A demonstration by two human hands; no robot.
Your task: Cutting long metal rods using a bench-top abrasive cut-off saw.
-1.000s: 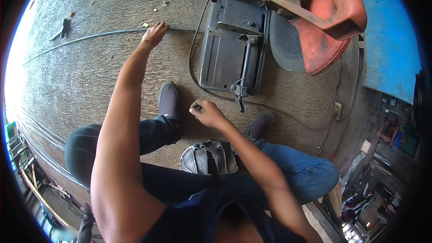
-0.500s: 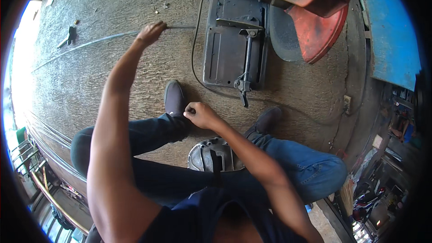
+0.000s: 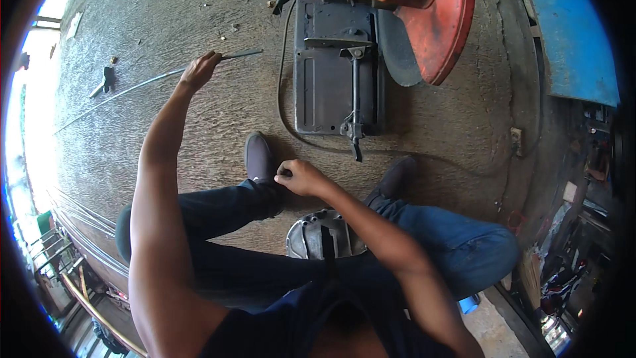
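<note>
My left hand (image 3: 201, 71) is wrapped around a long thin metal rod (image 3: 149, 81) near one end, which sticks out past my fingers toward the cut-off saw. That end stops short of the saw's dark base (image 3: 324, 86). The rest of the rod runs away to the left. On the base sit a clamp screw (image 3: 356, 86) and a fence plate (image 3: 329, 42); a red guard (image 3: 445, 43) partly covers the grey cutting disc (image 3: 401, 50). My right hand (image 3: 299, 178) is closed beside my left shoe (image 3: 260, 157); what it holds, if anything, is hidden.
A ribbed metal casting (image 3: 308, 235) lies on the floor between my legs. The saw's cable (image 3: 424, 154) loops around its base to the right. A dark tool (image 3: 105, 83) lies far left, a blue sheet (image 3: 573, 33) at right, and several rods (image 3: 93, 225) at lower left.
My left hand has drawn the rod leftward, so its end now lies apart from the saw base. My right hand stays closed near the shoe. The whole view has shifted slightly.
</note>
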